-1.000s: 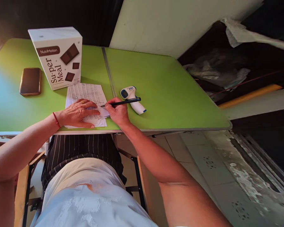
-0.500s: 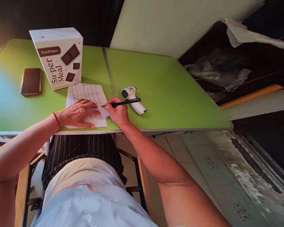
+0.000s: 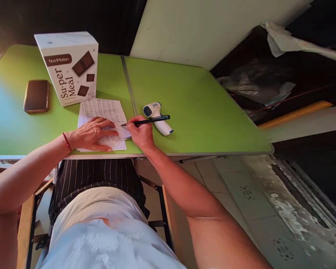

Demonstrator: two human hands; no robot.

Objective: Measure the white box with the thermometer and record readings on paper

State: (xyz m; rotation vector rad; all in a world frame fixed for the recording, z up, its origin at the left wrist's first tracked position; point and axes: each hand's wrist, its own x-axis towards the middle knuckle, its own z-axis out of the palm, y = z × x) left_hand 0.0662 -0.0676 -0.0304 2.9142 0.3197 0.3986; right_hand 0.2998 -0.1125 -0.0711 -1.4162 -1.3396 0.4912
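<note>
My left hand [image 3: 94, 134] lies flat with fingers spread over sheets of paper [image 3: 102, 109] covered in rows of handwriting. A ring and a red bracelet show on that hand and wrist. In my right hand [image 3: 142, 135] a black pen [image 3: 154, 120] is gripped, its tip pointing left onto the sheet's right part. Just beyond the pen's back end lies a white and blue infrared thermometer [image 3: 164, 127], partly covered by the pen. Behind the papers stands a white box [image 3: 75, 87] printed with chocolate bars.
A dark brown case or phone [image 3: 37, 96] lies left of the box on the green folding table [image 3: 196, 108]. The table's near edge runs just above my lap. To the right, a plastic bag [image 3: 252, 84] and a yellow bar [image 3: 296, 114] sit beyond the table.
My right hand and the pen have shifted slightly to the right along the paper. My left hand, the box and the thermometer stay in place.
</note>
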